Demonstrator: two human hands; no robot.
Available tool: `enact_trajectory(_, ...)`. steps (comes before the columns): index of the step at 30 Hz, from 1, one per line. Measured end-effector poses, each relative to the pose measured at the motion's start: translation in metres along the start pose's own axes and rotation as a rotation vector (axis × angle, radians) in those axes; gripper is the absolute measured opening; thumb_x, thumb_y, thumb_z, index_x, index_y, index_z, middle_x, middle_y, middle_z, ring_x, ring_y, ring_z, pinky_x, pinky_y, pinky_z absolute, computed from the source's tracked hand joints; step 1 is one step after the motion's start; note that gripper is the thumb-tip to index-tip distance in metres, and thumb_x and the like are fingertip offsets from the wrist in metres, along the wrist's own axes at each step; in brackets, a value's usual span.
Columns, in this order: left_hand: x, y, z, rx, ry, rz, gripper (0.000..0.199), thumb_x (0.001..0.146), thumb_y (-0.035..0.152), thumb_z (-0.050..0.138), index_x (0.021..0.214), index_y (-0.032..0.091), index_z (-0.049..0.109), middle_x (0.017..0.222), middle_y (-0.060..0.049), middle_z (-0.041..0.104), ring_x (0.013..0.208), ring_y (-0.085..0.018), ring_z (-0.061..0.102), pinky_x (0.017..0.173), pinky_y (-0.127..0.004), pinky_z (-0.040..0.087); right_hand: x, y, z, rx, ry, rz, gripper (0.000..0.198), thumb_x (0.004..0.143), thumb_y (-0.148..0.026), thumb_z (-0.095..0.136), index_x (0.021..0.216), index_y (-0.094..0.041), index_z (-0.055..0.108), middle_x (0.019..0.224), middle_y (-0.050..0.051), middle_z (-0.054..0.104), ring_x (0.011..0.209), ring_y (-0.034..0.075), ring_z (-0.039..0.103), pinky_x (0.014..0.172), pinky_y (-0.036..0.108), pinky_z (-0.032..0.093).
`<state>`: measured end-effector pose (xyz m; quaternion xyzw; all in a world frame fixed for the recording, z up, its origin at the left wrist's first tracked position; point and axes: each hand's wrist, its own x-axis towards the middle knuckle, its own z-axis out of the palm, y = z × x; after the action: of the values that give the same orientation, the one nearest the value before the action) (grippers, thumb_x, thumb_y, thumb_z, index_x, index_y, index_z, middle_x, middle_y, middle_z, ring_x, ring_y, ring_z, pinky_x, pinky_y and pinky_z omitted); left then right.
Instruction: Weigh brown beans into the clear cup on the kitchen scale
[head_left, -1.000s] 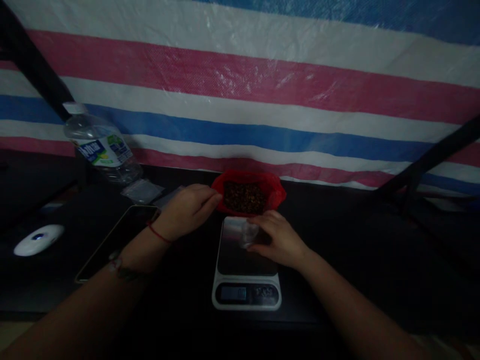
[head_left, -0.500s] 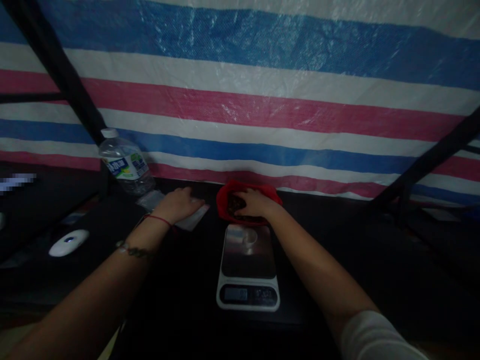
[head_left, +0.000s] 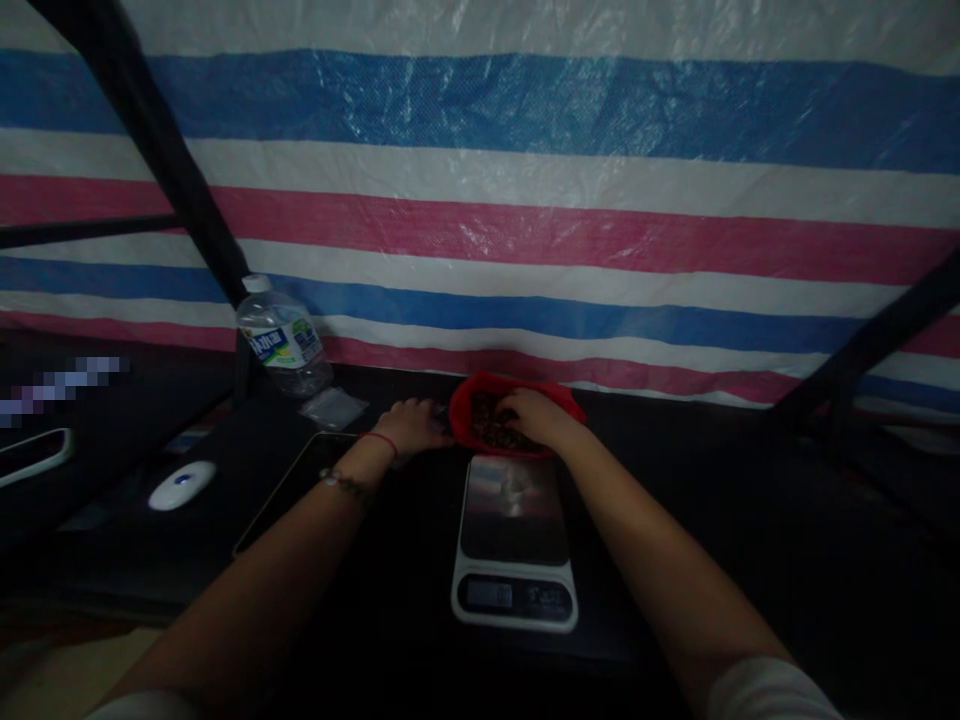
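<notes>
Inside the red bag [head_left: 459, 412], which stands wide-mouthed behind the scale, lie many small dark brown bean-like pieces [head_left: 487, 425]. My right hand [head_left: 541, 418] reaches in from the right, its fingers curled down among the pieces; the fingertips are partly hidden. Just left of the bag is my left hand [head_left: 409, 428], fingers bent around a clear plastic bag [head_left: 439, 411] that shows only as glints beside the fingers. A white kitchen scale [head_left: 517, 625] with a shiny metal plate stands in front of the red bag, its display dimly lit.
A clear bottle [head_left: 289, 345] stands at back left, with another small clear plastic bag [head_left: 334, 408] before it. A phone-like dark slab [head_left: 289, 490] lies partly under my left forearm. A white mouse [head_left: 182, 485] is further left. Striped sheeting [head_left: 525, 240] hangs behind.
My left hand has moved right, up to the red bag's edge, taking a clear bag along. My right hand's fingers have drawn together in the pieces. The view has shifted left.
</notes>
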<state>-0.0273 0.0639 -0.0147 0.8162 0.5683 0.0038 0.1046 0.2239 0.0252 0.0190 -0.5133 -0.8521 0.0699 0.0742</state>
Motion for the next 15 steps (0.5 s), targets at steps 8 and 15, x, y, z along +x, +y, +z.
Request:
enact_trajectory(8,-0.001,-0.003,0.003,-0.022,0.113,-0.052,0.087,0.06,0.079,0.052,0.129,0.027,0.048,0.13,-0.014,0.054,0.117,-0.037,0.05,0.092,-0.044,0.041,-0.004,0.008,-0.005,0.011,0.1,-0.018,0.026,0.08,-0.014,0.062,0.105,-0.018,0.068,0.106,0.008,0.067,0.102,0.022,0.058,0.092,0.032,0.042)
enact_trajectory(15,-0.014,-0.005,0.005,-0.015,0.17,-0.094,0.087,0.062,0.075,0.054,0.133,0.025,0.045,0.124,-0.017,0.056,0.113,-0.039,0.052,0.089,-0.049,0.042,-0.004,0.005,0.005,0.054,0.075,-0.016,0.056,0.077,-0.042,0.067,0.127,-0.021,0.056,0.125,0.012,0.058,0.117,0.026,0.051,0.1,0.037,0.038)
